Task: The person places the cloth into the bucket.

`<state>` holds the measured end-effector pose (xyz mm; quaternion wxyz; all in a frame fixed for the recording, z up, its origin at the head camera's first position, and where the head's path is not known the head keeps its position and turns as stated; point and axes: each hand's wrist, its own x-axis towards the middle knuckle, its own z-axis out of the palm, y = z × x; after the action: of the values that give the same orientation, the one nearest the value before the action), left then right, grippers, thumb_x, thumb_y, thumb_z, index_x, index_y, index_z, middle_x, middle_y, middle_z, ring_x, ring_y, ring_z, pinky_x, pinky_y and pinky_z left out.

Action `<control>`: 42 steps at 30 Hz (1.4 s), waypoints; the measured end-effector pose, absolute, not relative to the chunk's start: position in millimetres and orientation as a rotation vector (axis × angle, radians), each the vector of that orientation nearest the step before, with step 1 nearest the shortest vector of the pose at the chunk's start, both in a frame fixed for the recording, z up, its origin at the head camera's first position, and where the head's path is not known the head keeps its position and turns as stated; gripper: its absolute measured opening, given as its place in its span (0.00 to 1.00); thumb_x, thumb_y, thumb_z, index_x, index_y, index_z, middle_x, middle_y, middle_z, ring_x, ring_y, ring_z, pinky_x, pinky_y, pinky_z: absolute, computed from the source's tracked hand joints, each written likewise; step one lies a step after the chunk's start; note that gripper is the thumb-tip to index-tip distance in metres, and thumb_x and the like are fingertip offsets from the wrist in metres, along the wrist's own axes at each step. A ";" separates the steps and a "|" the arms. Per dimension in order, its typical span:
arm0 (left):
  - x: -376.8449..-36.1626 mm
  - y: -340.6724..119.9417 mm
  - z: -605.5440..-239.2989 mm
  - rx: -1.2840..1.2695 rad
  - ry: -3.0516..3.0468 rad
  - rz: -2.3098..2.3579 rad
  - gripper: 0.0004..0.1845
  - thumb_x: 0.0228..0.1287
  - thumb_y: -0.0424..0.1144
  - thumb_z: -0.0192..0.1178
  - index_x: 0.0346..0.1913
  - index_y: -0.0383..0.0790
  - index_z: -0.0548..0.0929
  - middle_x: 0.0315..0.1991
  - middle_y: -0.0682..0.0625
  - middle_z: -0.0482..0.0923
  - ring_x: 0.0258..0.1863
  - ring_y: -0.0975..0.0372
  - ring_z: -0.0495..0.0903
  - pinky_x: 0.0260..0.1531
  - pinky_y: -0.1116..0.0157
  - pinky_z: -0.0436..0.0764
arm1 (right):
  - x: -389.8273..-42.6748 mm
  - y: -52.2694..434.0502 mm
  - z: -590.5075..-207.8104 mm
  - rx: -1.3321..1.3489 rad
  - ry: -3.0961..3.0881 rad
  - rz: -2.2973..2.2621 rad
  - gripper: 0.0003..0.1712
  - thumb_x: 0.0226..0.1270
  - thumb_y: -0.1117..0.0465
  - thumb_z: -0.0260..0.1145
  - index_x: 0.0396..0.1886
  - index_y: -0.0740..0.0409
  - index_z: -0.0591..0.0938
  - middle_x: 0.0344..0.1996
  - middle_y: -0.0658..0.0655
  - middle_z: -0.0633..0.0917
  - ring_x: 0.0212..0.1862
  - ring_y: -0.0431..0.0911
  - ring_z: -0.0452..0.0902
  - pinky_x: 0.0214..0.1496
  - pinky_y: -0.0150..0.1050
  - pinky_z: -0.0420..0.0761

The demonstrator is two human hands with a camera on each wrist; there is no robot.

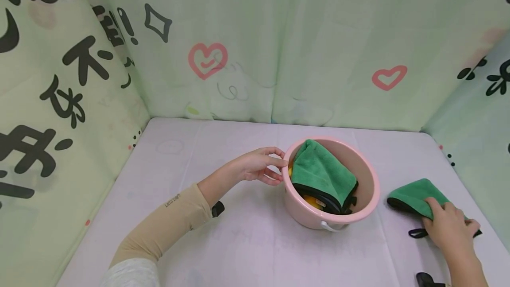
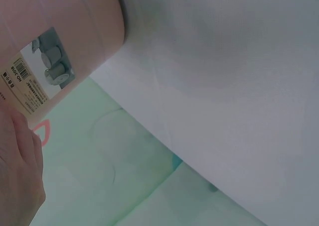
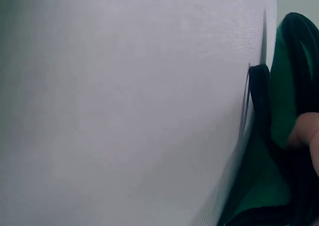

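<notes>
A pink bucket [image 1: 372, 189] stands right of centre on the table in the head view. A folded green cloth [image 1: 322, 172] with black edging lies inside it, over something yellow that is mostly hidden. At the bucket's left rim, my left hand [image 1: 260, 166] holds on with thumb and fingertips. The left wrist view shows that hand beside the bucket's labelled wall [image 2: 94, 27]. To the right of the bucket, my right hand [image 1: 452, 223] grips another green cloth [image 1: 418, 194], also black-edged, with a black loop [image 1: 418, 233]. Its thumb presses into this cloth's folds in the right wrist view.
A pale lilac cover lies over the table [image 1: 223, 242]. Light green curtains [image 1: 318, 34] with printed hearts and black characters enclose the back and both sides. The bucket's white handle [image 1: 332, 227] hangs down at its front.
</notes>
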<state>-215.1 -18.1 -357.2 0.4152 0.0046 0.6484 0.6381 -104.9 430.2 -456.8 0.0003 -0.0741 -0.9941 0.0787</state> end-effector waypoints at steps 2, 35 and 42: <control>-214.9 -18.1 -357.5 0.013 1.630 1.604 0.14 0.64 0.37 0.55 0.51 0.41 0.69 0.33 0.46 0.72 0.25 0.59 0.78 0.25 0.66 0.81 | -102.8 425.9 -453.6 -0.236 -3.054 0.251 0.30 0.53 0.68 0.61 0.56 0.63 0.61 0.42 0.78 0.61 0.44 0.74 0.54 0.42 0.72 0.49; -214.8 -18.8 -357.4 0.018 1.612 1.623 0.13 0.65 0.36 0.54 0.51 0.41 0.69 0.34 0.46 0.71 0.24 0.59 0.78 0.25 0.66 0.81 | -111.1 326.4 -350.2 0.300 -2.341 0.251 0.24 0.38 0.79 0.57 0.42 0.64 0.74 0.38 0.77 0.68 0.41 0.73 0.61 0.44 0.66 0.50; -214.8 -18.4 -357.0 0.026 1.614 1.614 0.13 0.65 0.37 0.54 0.51 0.41 0.68 0.34 0.46 0.71 0.25 0.59 0.78 0.26 0.66 0.81 | -109.5 300.6 -346.4 0.493 -2.319 0.287 0.27 0.31 0.82 0.60 0.40 0.64 0.76 0.36 0.75 0.70 0.41 0.71 0.62 0.43 0.67 0.51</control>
<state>-214.8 -18.4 -357.0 0.4165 0.0105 0.6427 0.6429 -109.5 300.6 -346.4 0.3680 0.1919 -0.9029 0.1119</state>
